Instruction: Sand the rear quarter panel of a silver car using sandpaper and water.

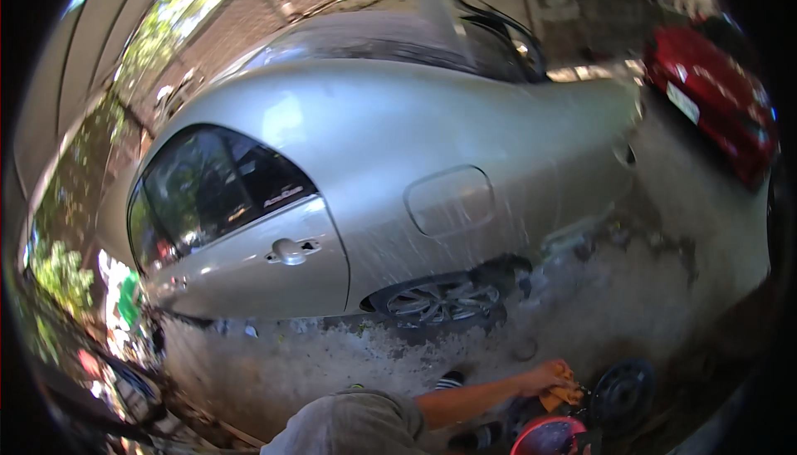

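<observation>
Head view puts the person's right hand [544, 379] down and to the right of the silver car [365, 131], its fingers clamped on a crumpled orange cloth [567, 395]. That cloth sits in the grip and spills a little past and below the fingertips; bunched as it is, I can't make out any long axis. The left hand is out of sight, so I cannot tell how its fingers stand; only the right is shown near the cloth.

Just below the fingers is a red bucket [525, 430]; whether the cloth touches it I can't tell from here. Just right of the fingers lies a dark round object [623, 397], too dim to name. Well apart, up and left of the fingers, the car's long axis runs roughly left to right, with its rear wheel [444, 301] nearer them than its fuel flap [451, 202].

Patchy grey ground [274, 372] spreads left of the fingers, a striped slipper [450, 380] on it. Far beyond them stand 1 red car [706, 90], upper right, and green plants [62, 276], far left.
</observation>
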`<state>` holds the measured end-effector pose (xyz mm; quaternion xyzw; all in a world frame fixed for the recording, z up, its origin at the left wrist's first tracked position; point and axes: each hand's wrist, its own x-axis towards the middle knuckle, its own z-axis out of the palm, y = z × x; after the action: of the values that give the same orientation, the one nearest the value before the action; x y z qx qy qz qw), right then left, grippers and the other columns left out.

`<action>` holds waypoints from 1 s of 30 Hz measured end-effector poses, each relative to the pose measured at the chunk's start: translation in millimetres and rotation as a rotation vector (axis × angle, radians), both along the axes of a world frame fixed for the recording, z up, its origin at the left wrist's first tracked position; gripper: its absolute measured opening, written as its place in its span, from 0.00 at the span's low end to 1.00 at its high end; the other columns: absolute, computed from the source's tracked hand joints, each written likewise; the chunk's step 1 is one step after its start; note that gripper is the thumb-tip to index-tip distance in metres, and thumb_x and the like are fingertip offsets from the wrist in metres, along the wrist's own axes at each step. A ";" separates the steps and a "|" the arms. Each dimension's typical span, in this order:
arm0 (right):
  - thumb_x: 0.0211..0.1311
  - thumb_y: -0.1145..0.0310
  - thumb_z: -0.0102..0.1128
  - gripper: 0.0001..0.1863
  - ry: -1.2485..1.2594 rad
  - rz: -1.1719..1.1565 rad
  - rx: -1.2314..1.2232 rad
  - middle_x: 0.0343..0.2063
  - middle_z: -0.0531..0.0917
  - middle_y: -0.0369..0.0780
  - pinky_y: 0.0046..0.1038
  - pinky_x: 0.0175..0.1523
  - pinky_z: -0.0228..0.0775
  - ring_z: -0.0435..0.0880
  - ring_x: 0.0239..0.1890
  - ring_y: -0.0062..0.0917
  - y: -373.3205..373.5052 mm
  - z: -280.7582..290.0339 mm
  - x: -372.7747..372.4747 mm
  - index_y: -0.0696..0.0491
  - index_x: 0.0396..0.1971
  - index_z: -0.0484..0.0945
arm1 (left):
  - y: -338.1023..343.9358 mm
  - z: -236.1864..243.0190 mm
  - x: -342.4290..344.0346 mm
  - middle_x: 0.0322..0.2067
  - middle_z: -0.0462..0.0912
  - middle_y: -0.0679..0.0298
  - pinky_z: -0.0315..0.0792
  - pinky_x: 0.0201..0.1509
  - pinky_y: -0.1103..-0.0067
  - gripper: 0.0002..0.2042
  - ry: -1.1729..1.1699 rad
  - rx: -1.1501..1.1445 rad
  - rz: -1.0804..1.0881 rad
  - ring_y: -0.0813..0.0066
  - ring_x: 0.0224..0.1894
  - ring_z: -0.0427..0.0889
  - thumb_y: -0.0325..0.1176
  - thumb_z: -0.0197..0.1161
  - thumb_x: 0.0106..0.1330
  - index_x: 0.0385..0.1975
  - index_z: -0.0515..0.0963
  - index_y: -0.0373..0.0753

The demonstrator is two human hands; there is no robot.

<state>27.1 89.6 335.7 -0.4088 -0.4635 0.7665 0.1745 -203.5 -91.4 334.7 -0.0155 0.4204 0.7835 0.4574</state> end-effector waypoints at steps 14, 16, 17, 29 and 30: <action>0.55 0.75 0.57 0.18 0.262 0.229 -0.447 0.40 0.80 0.39 0.36 0.40 0.80 0.81 0.38 0.29 -204.5 134.3 -385.7 0.56 0.47 0.74 | -483.2 464.4 -202.6 0.41 0.82 0.62 0.76 0.52 0.77 0.16 1.499 -0.864 1.085 0.78 0.44 0.81 0.23 0.68 0.53 0.42 0.74 0.37; 0.53 0.76 0.58 0.16 0.305 0.274 -0.427 0.39 0.79 0.39 0.36 0.41 0.81 0.80 0.38 0.29 -246.4 185.9 -412.5 0.55 0.44 0.75 | -552.6 502.7 -216.7 0.43 0.83 0.58 0.77 0.52 0.75 0.16 1.618 -1.163 1.332 0.73 0.46 0.83 0.27 0.67 0.55 0.44 0.76 0.36; 0.51 0.78 0.59 0.15 0.344 0.306 -0.403 0.38 0.79 0.39 0.36 0.41 0.82 0.79 0.39 0.28 -262.6 203.8 -422.1 0.55 0.41 0.75 | -585.8 525.2 -223.2 0.47 0.81 0.51 0.77 0.54 0.72 0.17 1.844 -1.281 1.431 0.63 0.50 0.83 0.28 0.68 0.54 0.44 0.76 0.35; 0.55 0.76 0.59 0.10 0.452 0.232 -0.368 0.38 0.78 0.37 0.35 0.45 0.80 0.78 0.38 0.26 -288.7 257.5 -451.8 0.56 0.39 0.76 | -650.9 579.2 -287.8 0.42 0.83 0.47 0.75 0.52 0.66 0.26 1.531 -1.907 1.518 0.52 0.46 0.82 0.52 0.70 0.54 0.42 0.83 0.33; 0.55 0.76 0.59 0.09 0.472 0.245 -0.385 0.37 0.78 0.37 0.36 0.46 0.80 0.78 0.38 0.25 -292.5 262.5 -452.8 0.56 0.38 0.77 | -615.7 575.5 -296.7 0.42 0.84 0.47 0.75 0.54 0.67 0.24 1.538 -1.882 1.416 0.51 0.48 0.82 0.50 0.69 0.54 0.40 0.83 0.33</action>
<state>-425.7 -202.9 598.2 -0.1866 -0.3027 0.9289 0.1030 -500.1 -707.1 910.2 -0.0905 0.8249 0.0864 -0.5512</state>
